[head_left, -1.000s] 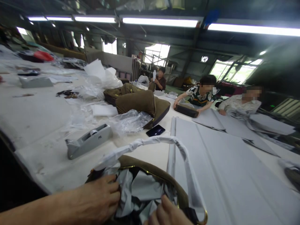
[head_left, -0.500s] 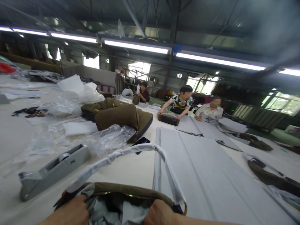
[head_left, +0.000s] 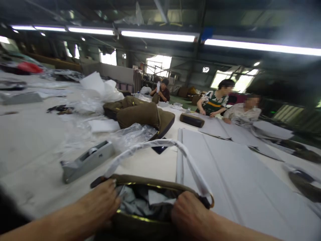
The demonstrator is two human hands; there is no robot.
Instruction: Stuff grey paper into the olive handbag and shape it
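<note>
An olive handbag (head_left: 150, 181) with a gold zipper stands unzipped in front of me, pale stuffing paper (head_left: 140, 202) inside its mouth. Its handle (head_left: 173, 143), wrapped in white, arches up over the opening. My left hand (head_left: 101, 201) is closed on the left end of the opening. At the right end, my right hand (head_left: 188, 209) is curled in a fist around the bag's edge, its fingertips hidden inside.
A grey tape dispenser (head_left: 87, 160) stands left on the table. Beyond lie a dark phone (head_left: 159, 149), clear plastic (head_left: 135, 134) and a large olive bag (head_left: 137, 115). Grey-white sheets (head_left: 225, 167) cover the right side. Several people sit across, near a small olive bag (head_left: 192, 120).
My view has shifted, and the bag's opening shows more fully. My left hand now sits higher on its edge. A co-worker's hands have left the small olive bag across the table.
</note>
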